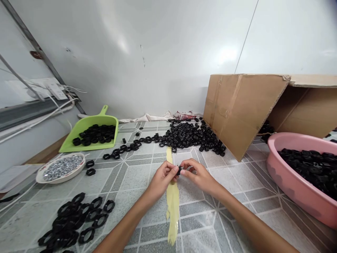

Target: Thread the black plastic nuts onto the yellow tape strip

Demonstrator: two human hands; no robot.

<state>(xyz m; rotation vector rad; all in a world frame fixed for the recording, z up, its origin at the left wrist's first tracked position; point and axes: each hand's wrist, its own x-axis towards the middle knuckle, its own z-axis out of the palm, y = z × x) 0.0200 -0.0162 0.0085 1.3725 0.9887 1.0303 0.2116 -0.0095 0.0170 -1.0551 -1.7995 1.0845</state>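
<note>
My left hand (166,174) and my right hand (197,173) meet over the middle of the tiled tabletop. Between their fingertips is a small black plastic ring (179,170), pinched from both sides and partly covered by the fingers. Under the hands runs a strip of yellow tape (172,211) stuck to the surface. Beyond them lies a large heap of small black parts (184,135), with a trail of black rings (127,147) leading left. More black rings (70,219) are piled at the near left.
A green dustpan (79,130) holds black rings. Beside it, a white dish (39,177) contains small silvery metal pieces. To the right stand a cardboard box (234,109) and a pink basin (279,168) full of black parts. Cables (39,121) run along the left wall.
</note>
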